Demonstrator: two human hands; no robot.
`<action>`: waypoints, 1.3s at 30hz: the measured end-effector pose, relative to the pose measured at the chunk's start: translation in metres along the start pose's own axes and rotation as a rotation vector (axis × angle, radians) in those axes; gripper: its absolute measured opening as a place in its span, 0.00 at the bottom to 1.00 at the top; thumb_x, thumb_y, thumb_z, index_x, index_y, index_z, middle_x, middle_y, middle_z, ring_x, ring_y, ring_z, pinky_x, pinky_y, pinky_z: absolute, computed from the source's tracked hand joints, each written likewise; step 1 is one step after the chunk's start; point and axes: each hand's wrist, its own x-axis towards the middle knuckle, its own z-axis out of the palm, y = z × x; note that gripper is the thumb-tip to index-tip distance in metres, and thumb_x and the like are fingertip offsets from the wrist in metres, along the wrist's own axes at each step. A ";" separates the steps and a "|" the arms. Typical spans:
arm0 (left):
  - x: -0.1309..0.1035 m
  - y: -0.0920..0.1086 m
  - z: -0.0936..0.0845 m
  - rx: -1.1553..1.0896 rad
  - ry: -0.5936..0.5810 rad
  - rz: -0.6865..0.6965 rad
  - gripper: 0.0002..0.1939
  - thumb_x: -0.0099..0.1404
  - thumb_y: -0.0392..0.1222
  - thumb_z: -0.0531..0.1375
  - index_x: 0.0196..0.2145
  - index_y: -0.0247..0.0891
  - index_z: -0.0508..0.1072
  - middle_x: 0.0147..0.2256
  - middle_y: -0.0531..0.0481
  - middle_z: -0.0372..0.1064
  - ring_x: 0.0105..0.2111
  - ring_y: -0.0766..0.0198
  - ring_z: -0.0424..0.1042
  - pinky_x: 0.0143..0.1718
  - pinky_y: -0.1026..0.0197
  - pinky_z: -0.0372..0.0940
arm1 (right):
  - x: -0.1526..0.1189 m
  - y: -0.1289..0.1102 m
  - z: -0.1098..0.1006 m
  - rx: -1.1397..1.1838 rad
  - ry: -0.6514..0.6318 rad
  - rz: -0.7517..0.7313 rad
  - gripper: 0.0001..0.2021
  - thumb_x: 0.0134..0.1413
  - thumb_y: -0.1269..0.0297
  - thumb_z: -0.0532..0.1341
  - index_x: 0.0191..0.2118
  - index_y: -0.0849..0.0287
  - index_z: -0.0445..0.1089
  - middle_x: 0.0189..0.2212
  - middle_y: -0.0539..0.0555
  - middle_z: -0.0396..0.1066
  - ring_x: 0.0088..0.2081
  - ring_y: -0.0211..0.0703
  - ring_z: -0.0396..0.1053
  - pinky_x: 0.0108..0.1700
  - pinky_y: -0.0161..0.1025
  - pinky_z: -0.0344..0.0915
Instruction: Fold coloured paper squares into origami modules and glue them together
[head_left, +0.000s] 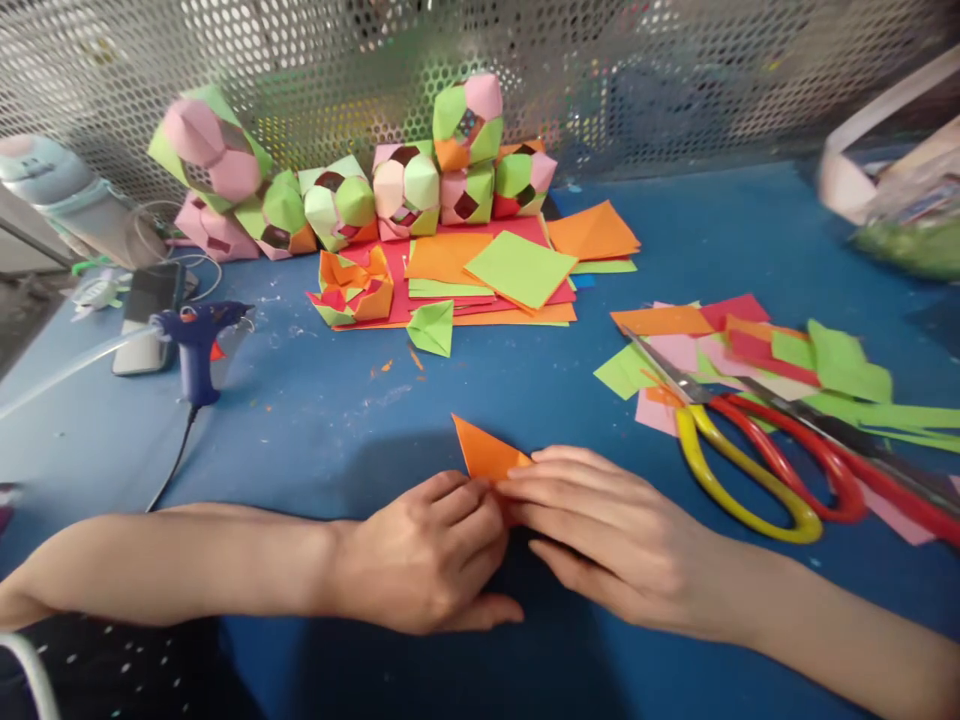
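A folded orange paper (486,450) lies on the blue table with one pointed corner facing away from me. My left hand (442,550) has its fingers curled over the near left part of it. From the right, my right hand (607,530) holds the same paper, fingers together and pressed on its right edge. Both hands cover the paper's lower part, so its full folded shape is hidden. Beyond the hands sits a small folded green paper (432,328). To its left is a partly assembled orange and red paper piece (356,285).
Stacked paper sheets (521,268) and several paper balls (405,190) line the perforated metal panel (675,90). A blue glue gun (199,345) and a phone (146,320) are at left. At right, scissors (750,470) rest on paper scraps (847,365) near a white-handled basket (847,180).
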 end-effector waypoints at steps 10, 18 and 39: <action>-0.003 0.001 0.006 -0.009 -0.005 0.015 0.26 0.64 0.55 0.50 0.26 0.29 0.73 0.28 0.40 0.69 0.31 0.54 0.69 0.37 0.51 0.67 | 0.016 0.016 0.002 -0.189 -0.184 0.018 0.19 0.56 0.77 0.49 0.51 0.65 0.66 0.47 0.60 0.71 0.50 0.51 0.65 0.45 0.52 0.64; -0.006 0.001 0.010 0.021 0.038 0.060 0.26 0.63 0.56 0.50 0.25 0.30 0.73 0.30 0.39 0.70 0.31 0.55 0.69 0.46 0.46 0.63 | 0.030 0.021 -0.011 -0.019 -0.267 0.111 0.17 0.59 0.74 0.48 0.51 0.59 0.67 0.46 0.55 0.72 0.48 0.44 0.66 0.47 0.46 0.65; -0.005 0.000 0.009 0.021 0.004 0.092 0.25 0.64 0.54 0.49 0.25 0.31 0.72 0.27 0.43 0.67 0.29 0.56 0.67 0.41 0.46 0.65 | 0.033 0.034 0.017 -0.471 -0.344 -0.137 0.21 0.58 0.74 0.49 0.56 0.71 0.60 0.58 0.61 0.60 0.49 0.51 0.62 0.48 0.49 0.60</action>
